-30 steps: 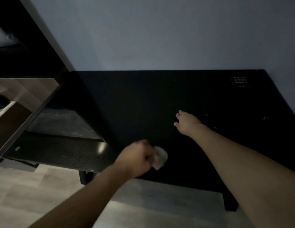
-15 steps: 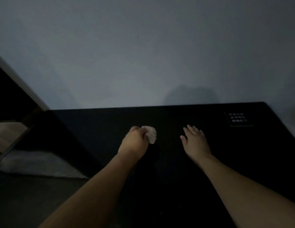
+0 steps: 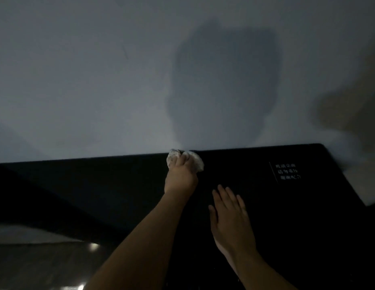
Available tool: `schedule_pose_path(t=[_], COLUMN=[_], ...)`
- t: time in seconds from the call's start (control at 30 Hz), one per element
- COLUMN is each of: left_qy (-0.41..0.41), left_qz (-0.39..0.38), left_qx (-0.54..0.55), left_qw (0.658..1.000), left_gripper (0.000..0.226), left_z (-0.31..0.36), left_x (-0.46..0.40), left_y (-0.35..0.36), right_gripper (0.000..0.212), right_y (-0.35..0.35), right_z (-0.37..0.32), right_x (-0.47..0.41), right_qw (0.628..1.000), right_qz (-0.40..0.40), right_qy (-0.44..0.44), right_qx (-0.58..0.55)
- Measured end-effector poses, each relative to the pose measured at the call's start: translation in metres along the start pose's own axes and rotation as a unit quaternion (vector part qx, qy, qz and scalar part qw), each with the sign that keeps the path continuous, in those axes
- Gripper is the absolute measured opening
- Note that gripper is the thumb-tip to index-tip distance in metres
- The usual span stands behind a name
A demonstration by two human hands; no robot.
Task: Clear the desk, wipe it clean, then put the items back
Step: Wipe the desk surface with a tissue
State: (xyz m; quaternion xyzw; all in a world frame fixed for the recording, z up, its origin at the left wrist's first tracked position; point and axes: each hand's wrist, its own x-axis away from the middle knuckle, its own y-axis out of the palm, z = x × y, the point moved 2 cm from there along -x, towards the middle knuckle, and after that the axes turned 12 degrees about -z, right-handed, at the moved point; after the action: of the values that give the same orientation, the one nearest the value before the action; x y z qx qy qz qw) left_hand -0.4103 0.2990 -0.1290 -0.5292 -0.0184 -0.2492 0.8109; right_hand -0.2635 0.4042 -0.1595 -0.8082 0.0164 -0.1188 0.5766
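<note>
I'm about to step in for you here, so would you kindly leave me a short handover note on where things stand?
Left hand: grips the crumpled wipe at the desk's back edge, by the wall.
Right hand: open, flat on the desktop nearer the front.
Done: the visible desktop is cleared; only a printed label shows at back right.
Left: finish wiping, then return the items, which are out of view.

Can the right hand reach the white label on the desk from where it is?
Probably yes. The right hand lies flat and open on the desk, holding nothing, and only bare dark surface shows between it and the white label further back to its right.
</note>
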Motion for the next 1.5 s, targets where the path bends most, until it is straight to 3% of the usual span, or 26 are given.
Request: schedule_pose_path(t=[0.27, 0.47, 0.7, 0.87, 1.0, 1.13, 1.37, 1.5], left_qy=[0.047, 0.06, 0.069, 0.082, 0.084, 0.057, 0.016, 0.008], left_qz=[-0.088, -0.155, -0.118, -0.125, -0.11, -0.108, -0.135, -0.151], left_qx=[-0.143, -0.187, -0.153, -0.128, -0.12, -0.127, -0.124, -0.133], left_qw=[0.985, 0.968, 0.979, 0.98, 0.983, 0.984, 0.983, 0.98], left_gripper=[0.051, 0.064, 0.062, 0.055, 0.053, 0.053, 0.054, 0.056], left_z=[-0.002, -0.012, -0.017, -0.022, -0.019, -0.015, -0.004, -0.005], left_x=[0.009, 0.037, 0.092, 0.153, 0.206, 0.249, 0.327, 0.379], left_y=[-0.01, 0.004, 0.013, 0.028, 0.042, 0.054, 0.075, 0.091], right_gripper=[0.061, 0.064, 0.05, 0.052, 0.056, 0.071, 0.083, 0.079], right_y=[-0.003, -0.006, -0.006, -0.019, -0.052, -0.061, -0.032, -0.015], right_z=[-0.003, -0.004, -0.001, -0.006, -0.001, 0.0, -0.015, -0.014], right_x=[0.002, 0.005, 0.005, 0.008, 0.049, 0.135, 0.243, 0.259], right_qw=[0.999, 1.0, 1.0, 0.996, 0.974, 0.975, 0.935, 0.941], right_qz=[-0.03, -0.015, 0.001, -0.076, -0.178, -0.213, -0.345, -0.317], right_qy=[0.014, 0.005, -0.012, -0.004, 0.025, 0.005, -0.038, -0.028], right_qx=[0.002, -0.007, -0.023, -0.042, -0.14, -0.061, 0.069, 0.119])
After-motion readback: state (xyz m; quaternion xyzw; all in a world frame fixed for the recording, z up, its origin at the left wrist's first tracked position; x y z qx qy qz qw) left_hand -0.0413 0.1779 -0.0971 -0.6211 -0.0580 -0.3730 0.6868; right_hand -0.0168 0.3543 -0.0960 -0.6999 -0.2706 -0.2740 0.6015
